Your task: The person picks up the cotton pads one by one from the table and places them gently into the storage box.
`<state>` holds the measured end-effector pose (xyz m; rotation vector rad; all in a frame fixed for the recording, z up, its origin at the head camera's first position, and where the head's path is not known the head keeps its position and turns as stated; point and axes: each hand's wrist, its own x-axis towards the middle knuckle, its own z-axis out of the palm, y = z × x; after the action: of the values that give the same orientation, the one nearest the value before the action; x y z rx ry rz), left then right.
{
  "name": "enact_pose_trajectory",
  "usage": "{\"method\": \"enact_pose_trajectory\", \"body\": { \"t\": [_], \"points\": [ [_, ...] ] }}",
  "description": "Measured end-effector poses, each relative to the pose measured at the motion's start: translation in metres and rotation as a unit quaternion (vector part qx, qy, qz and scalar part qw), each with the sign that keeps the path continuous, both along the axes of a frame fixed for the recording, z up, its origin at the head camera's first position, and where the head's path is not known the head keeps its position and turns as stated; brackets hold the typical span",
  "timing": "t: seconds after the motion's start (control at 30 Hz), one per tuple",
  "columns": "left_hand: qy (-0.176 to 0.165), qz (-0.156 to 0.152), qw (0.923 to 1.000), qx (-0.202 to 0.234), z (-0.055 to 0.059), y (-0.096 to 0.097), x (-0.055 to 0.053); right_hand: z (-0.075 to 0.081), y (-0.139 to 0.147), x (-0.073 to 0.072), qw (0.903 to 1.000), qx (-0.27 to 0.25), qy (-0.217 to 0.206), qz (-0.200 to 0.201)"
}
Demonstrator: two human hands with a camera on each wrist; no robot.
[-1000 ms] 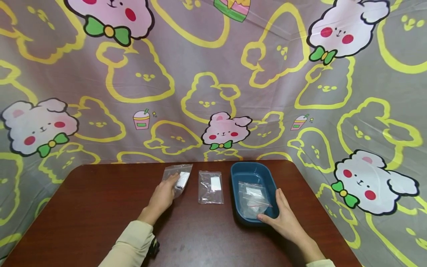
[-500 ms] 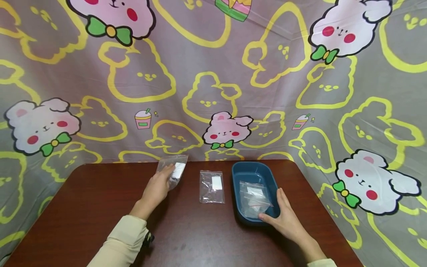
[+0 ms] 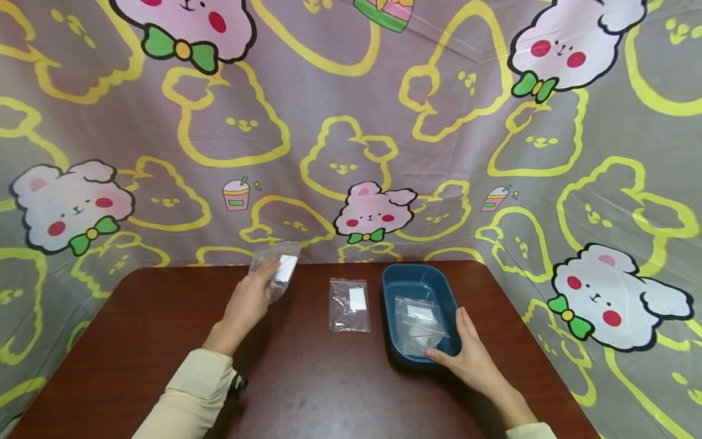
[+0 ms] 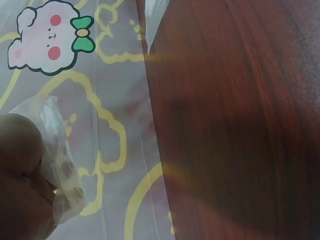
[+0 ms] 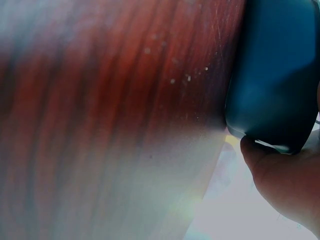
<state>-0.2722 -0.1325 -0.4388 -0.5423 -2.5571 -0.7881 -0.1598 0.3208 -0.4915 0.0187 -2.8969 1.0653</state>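
Observation:
My left hand pinches a clear zip-lock bag with a white label, raised over the back left of the table. In the left wrist view, the crinkled bag shows between fingertips at the left edge; its contents are unclear. With thumb and fingers, my right hand grips the near right corner of a dark blue plastic tub. In the right wrist view, the thumb lies against the tub's edge. Overlapping zip-lock bags lie inside the tub. Another labelled zip-lock bag lies flat left of it.
The brown wood-grain table reaches back to a curtain printed with rabbits and yellow outlines. This cloth also rises along both sides. The table's back edge is just behind the tub.
My left hand has moved left and away from me, carrying its zip-lock bag. The right hand stays on the tub, and the bag on the table has not moved.

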Motion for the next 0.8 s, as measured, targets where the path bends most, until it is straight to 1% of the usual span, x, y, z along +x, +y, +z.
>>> {"method": "enact_pose_trajectory", "body": {
  "t": [0.13, 0.37, 0.5, 0.8],
  "points": [
    [-0.004, 0.004, 1.0, 0.002, 0.002, -0.003, 0.001, 0.001, 0.0, 0.0, 1.0, 0.0, -0.001, -0.001],
    [-0.005, 0.003, 1.0, 0.0, 0.002, -0.004, 0.003, 0.001, 0.0, 0.0, 1.0, 0.0, -0.003, -0.004],
    [-0.008, -0.001, 1.0, 0.002, 0.001, -0.001, 0.003, 0.001, 0.0, 0.0, 1.0, 0.0, -0.008, -0.005],
    [-0.012, -0.01, 0.9999, 0.001, -0.006, 0.011, 0.002, -0.001, -0.001, 0.0, 1.0, 0.001, 0.002, -0.003]
  ]
}}
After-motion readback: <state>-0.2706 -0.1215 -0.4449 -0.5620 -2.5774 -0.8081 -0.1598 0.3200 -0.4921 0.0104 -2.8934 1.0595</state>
